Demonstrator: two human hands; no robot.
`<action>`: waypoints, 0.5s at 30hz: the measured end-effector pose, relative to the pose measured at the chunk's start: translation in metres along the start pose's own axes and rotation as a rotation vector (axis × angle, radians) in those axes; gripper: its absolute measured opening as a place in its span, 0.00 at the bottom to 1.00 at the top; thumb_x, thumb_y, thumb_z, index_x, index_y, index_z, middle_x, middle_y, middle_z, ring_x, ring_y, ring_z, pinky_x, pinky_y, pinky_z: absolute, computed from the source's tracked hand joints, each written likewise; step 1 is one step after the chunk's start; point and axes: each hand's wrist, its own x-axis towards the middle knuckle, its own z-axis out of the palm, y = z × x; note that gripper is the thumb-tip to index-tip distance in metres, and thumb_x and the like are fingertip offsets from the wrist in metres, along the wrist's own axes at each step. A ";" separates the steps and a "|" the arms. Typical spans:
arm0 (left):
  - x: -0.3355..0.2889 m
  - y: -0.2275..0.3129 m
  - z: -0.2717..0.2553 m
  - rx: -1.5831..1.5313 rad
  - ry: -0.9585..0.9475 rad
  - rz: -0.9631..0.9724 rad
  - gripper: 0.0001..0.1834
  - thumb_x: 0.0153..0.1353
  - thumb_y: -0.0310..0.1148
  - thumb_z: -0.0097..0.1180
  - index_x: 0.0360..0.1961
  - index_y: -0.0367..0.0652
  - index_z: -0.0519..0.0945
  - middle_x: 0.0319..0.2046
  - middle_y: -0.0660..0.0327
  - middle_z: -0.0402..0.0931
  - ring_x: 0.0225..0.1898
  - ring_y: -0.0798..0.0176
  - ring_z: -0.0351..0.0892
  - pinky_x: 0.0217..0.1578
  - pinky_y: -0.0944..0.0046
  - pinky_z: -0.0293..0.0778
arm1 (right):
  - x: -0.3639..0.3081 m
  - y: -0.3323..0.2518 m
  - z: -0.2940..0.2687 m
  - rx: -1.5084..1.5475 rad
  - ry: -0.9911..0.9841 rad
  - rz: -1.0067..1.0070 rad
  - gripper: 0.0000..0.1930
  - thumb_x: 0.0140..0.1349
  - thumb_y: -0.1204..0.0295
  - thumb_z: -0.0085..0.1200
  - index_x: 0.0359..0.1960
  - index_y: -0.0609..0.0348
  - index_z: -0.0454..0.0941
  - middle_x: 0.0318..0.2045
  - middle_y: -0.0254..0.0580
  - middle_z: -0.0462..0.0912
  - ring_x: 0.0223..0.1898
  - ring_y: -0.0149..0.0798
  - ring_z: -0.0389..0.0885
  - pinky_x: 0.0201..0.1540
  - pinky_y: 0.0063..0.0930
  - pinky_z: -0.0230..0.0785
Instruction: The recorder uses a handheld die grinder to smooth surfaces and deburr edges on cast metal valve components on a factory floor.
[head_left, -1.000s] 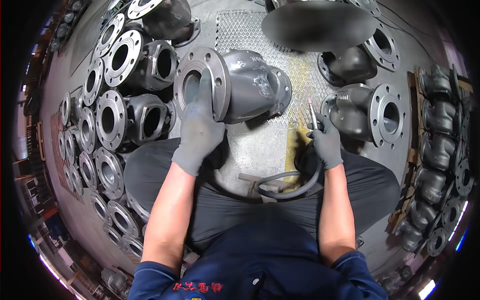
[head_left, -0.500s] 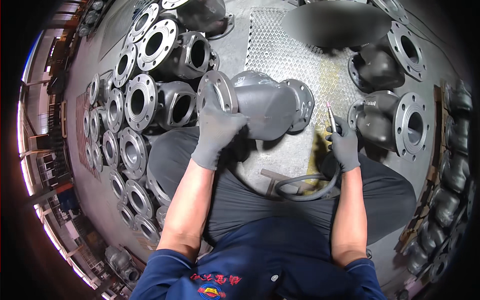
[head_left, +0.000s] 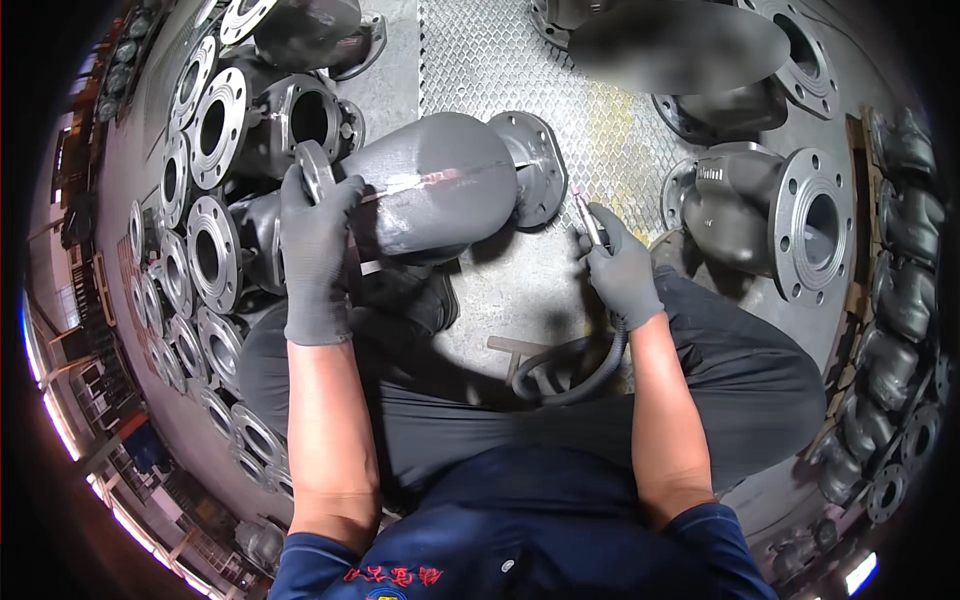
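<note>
A dark grey cast-metal valve body (head_left: 430,170) with flanged ends lies on the floor before my crossed legs. Its right flange (head_left: 540,170) faces the patterned plate, and a pale, reddish streak runs along its rounded side. My left hand (head_left: 318,255), in a grey glove, is closed round the rim of the left flange (head_left: 315,172). Gloved too, my right hand (head_left: 622,265) grips a slim pencil-type grinder (head_left: 592,222) with a small pink tip. The tip points up and left, a little apart from the right flange. A dark hose (head_left: 590,378) curls below that hand.
Several flanged castings (head_left: 215,130) are stacked close on my left. Another flanged casting (head_left: 740,215) stands near my right knee, with more behind it. A diamond-patterned metal plate (head_left: 480,60) covers the floor ahead. Castings on pallets (head_left: 905,270) line the far right.
The valve body has turned over, bringing its streaked side up, and my left hand has moved left with its flange. My right hand has brought the grinder left, nearer the right flange. The view has shifted.
</note>
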 end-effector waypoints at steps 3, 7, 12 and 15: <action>0.012 -0.002 0.001 -0.272 -0.043 -0.073 0.39 0.63 0.31 0.68 0.70 0.20 0.68 0.48 0.50 0.82 0.48 0.59 0.84 0.53 0.62 0.79 | 0.007 0.015 0.003 0.066 -0.009 -0.005 0.32 0.62 0.78 0.48 0.72 0.55 0.74 0.45 0.53 0.89 0.42 0.45 0.88 0.48 0.37 0.80; 0.022 -0.008 -0.007 -0.289 0.014 -0.125 0.39 0.64 0.32 0.69 0.72 0.26 0.67 0.46 0.50 0.83 0.44 0.59 0.86 0.49 0.62 0.82 | 0.007 0.007 0.004 0.113 -0.025 0.046 0.32 0.61 0.77 0.50 0.71 0.56 0.74 0.45 0.53 0.88 0.41 0.45 0.88 0.48 0.36 0.80; -0.046 0.009 0.001 -0.003 -0.296 0.241 0.68 0.48 0.27 0.78 0.84 0.36 0.44 0.72 0.35 0.64 0.66 0.43 0.76 0.63 0.53 0.77 | 0.012 0.001 -0.003 0.112 0.014 0.053 0.32 0.61 0.80 0.48 0.71 0.58 0.74 0.43 0.51 0.87 0.39 0.42 0.88 0.45 0.35 0.81; -0.065 -0.019 0.003 0.508 -0.183 0.572 0.66 0.45 0.21 0.73 0.81 0.26 0.43 0.64 0.28 0.71 0.65 0.29 0.75 0.63 0.46 0.76 | 0.010 0.001 -0.001 0.114 0.013 -0.017 0.35 0.67 0.87 0.41 0.77 0.56 0.67 0.44 0.43 0.85 0.32 0.27 0.83 0.33 0.23 0.77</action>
